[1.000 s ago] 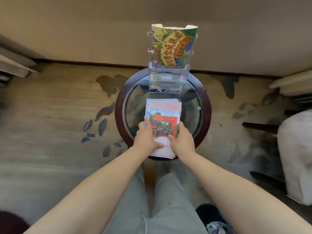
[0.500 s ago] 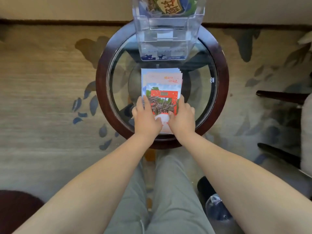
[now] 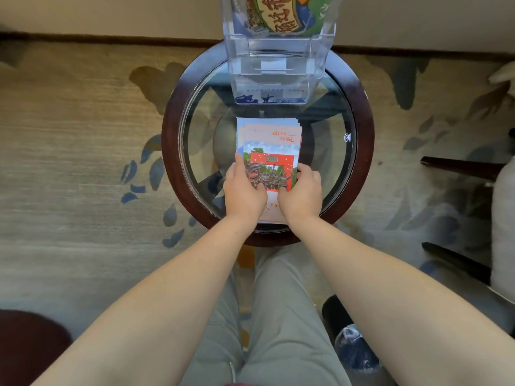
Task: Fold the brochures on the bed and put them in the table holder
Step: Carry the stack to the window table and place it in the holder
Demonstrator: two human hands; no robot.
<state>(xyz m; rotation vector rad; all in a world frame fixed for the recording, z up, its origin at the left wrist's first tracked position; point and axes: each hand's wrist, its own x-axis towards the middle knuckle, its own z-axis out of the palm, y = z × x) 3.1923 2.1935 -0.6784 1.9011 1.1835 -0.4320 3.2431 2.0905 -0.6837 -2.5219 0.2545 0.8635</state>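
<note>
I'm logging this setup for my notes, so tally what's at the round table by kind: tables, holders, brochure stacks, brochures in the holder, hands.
Round table: 1
Clear holder: 1
Brochure stack: 1, sheets too tight to count
Brochure in the holder: 1 showing
Hands gripping the stack: 2, left hand and right hand
Total: 6

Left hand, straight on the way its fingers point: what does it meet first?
Likely the clear holder, at its low front wall. The left hand grips the brochure stack and points away across bare table glass; nothing else shows in that line. Height is unclear.
</note>
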